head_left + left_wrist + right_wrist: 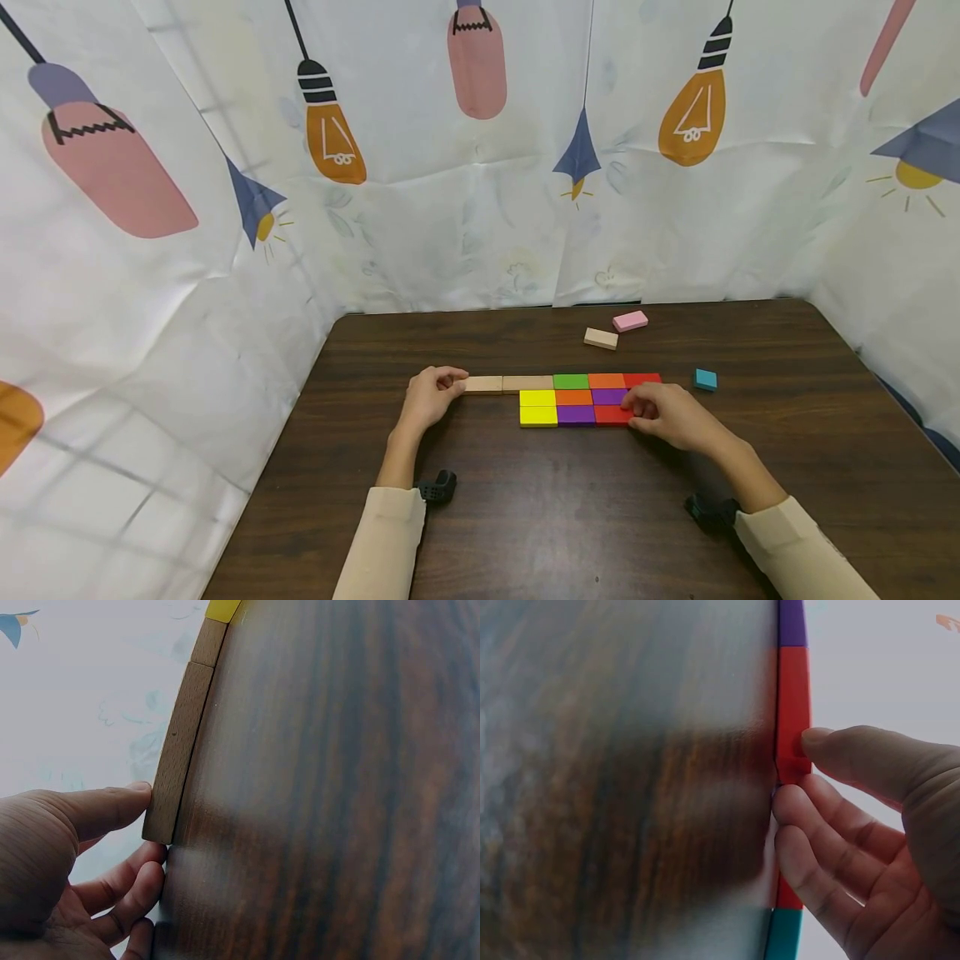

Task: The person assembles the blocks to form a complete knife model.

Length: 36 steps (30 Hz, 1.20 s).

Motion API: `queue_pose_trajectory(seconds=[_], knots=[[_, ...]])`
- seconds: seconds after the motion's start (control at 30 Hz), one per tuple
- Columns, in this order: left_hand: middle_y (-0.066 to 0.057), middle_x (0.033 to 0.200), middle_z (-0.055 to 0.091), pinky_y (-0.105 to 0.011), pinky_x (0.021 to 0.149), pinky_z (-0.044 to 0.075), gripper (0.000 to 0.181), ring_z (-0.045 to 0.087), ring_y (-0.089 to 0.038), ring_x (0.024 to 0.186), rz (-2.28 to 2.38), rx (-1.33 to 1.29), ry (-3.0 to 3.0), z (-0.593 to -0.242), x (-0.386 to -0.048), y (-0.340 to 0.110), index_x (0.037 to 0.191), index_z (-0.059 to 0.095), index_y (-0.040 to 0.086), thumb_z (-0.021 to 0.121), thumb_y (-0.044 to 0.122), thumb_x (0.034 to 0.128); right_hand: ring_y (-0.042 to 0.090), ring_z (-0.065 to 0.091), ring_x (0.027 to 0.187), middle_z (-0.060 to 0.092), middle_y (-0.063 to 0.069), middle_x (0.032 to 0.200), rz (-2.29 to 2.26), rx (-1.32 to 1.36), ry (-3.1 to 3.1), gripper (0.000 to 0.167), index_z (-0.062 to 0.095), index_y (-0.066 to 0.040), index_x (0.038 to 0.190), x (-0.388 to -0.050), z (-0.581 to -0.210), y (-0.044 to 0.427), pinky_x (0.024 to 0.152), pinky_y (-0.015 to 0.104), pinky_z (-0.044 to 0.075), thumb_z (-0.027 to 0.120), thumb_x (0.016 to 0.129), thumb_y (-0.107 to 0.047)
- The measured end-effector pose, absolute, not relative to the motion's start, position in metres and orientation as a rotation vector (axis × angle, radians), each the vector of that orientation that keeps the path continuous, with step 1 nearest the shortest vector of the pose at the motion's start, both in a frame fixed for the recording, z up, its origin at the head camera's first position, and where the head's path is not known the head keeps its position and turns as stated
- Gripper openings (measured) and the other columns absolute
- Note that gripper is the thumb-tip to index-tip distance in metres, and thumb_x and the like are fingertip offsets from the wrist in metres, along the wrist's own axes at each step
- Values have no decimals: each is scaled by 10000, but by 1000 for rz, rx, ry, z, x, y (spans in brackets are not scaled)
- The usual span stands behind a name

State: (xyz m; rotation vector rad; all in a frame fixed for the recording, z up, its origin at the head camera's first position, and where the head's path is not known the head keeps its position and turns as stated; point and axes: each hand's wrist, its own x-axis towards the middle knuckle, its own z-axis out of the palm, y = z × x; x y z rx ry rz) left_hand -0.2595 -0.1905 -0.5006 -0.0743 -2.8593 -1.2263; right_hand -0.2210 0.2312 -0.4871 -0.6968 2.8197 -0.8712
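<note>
Flat coloured blocks lie edge to edge in rows on the table. My left hand (429, 396) pinches the outer end of a plain wooden block (483, 384), which lines up with a second wooden block (527, 383). That back row continues with a green block (571, 382), an orange block (606, 381) and a red block (642, 378). In front sit yellow blocks (537, 416), a purple block (576, 415) and a nearer red block (611, 415). My right hand (678, 417) pinches this nearer red block's right end, thumb on top in the right wrist view; its fingers hide part of the rows.
A pink block (630, 321) and a loose wooden block (601, 338) lie behind the rows. To the right is a blue block (705, 380). The dark wooden table (525, 517) meets a patterned white curtain (465, 225) at its back edge.
</note>
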Motion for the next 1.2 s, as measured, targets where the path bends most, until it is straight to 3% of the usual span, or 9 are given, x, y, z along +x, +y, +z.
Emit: queue_pose_trajectory(seconds=[1.2], knots=[[-42,942,620,-325,728,447,176,552,-190,829,-1228,-87,-2855,-501,-259,-190,1122,795,190,738,222,959,76,587,769,661,-67,856,-1086,-624,2809,137,735,-122,1075,-218,-474,235,686,229,520,743,946,-169]])
